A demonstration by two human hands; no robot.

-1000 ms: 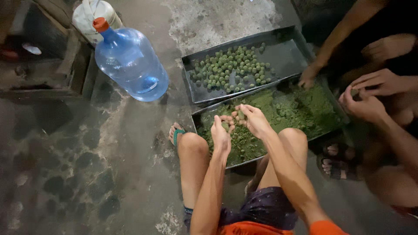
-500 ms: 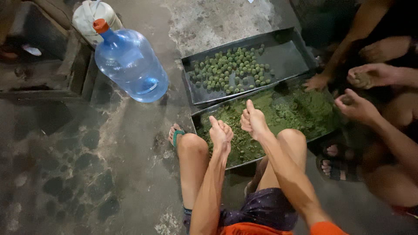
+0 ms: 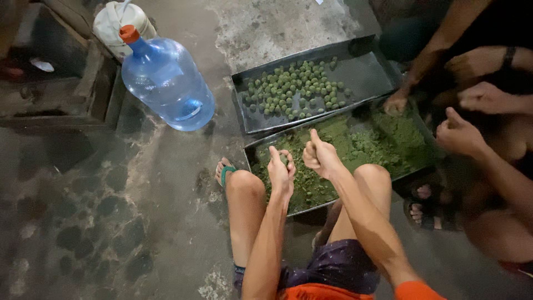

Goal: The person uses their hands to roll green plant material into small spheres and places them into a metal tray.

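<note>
I see left hand [image 3: 281, 169] curled around small green paste lump [image 3: 283, 159], above dark metal tray of green mash [image 3: 361, 147] so crumbs land inside; right hand [image 3: 321, 156] clenched, thumb up, contents unclear.

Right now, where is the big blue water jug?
The blue water jug lies tilted on the concrete floor at upper left of the head view, just left of the tray of green balls.

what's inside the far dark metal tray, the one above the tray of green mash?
The far dark rectangular metal tray holds many small green balls, clustered left and centre; its right part shows bare metal. A co-worker's hand covers the near right corner, so anything there is hidden.
</note>
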